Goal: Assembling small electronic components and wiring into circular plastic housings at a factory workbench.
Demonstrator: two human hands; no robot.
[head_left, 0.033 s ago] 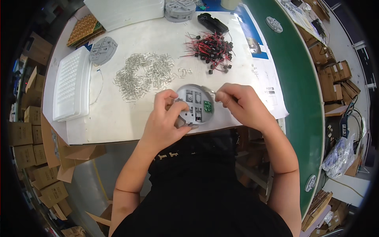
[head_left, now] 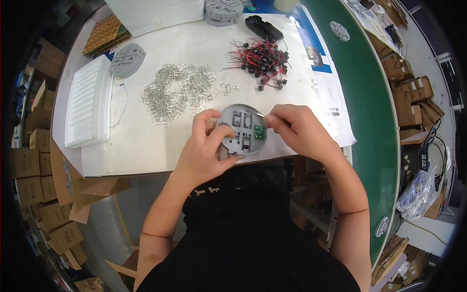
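My left hand (head_left: 200, 148) grips a round grey plastic housing (head_left: 249, 117) at the table's near edge, with its fingers on the left side and rim. The housing is tilted and has several rectangular recesses. A small green circuit board (head_left: 259, 132) sits at its right side. My right hand (head_left: 295, 127) is closed in a pinch at the housing's upper right rim. Between its fingertips is a thin metal tool (head_left: 260, 115), whose exact kind I cannot make out. Beyond the housing lies a pile of small bent metal pieces (head_left: 168, 95).
Black buzzer-like parts with red wires (head_left: 265, 58) lie in a heap at the far right, beside a black device (head_left: 263, 27). A white tray (head_left: 89, 104) stands at the left. Another grey housing (head_left: 128, 60) lies near it. A green strip (head_left: 362, 97) borders the table.
The housing has tilted slightly and shifted a little right. My right hand's fingertips have come slightly nearer its rim. My left hand keeps its grip.
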